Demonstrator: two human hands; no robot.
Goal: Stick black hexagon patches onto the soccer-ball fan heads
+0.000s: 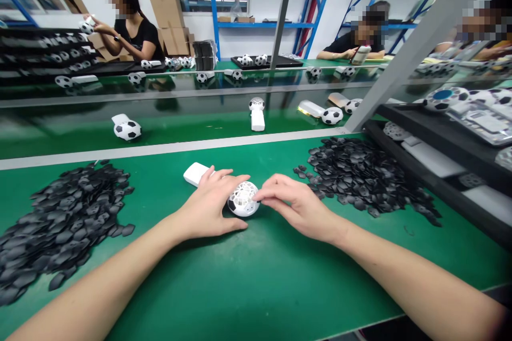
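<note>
A white handheld fan point(245, 205) with a soccer-ball head and open grille lies on the green work surface, its flat white handle point(196, 173) pointing to the upper left. My left hand point(210, 202) is curved around the ball head, thumb along its near side and fingers over the far side. At the right edge of the ball, my right hand point(298, 203) has thumb and forefinger pinched together, touching the head. A small dark piece shows at those fingertips, mostly hidden by them. Some black patches are visible on the ball's side.
Piles of black plastic pieces lie at left point(76, 218) and right point(360, 170). Black trays point(452, 133) with fan parts are stacked at far right beside a grey post point(416, 42). Beyond a white strip point(172, 147), several fans sit on a green belt point(192, 122). Co-workers sit opposite.
</note>
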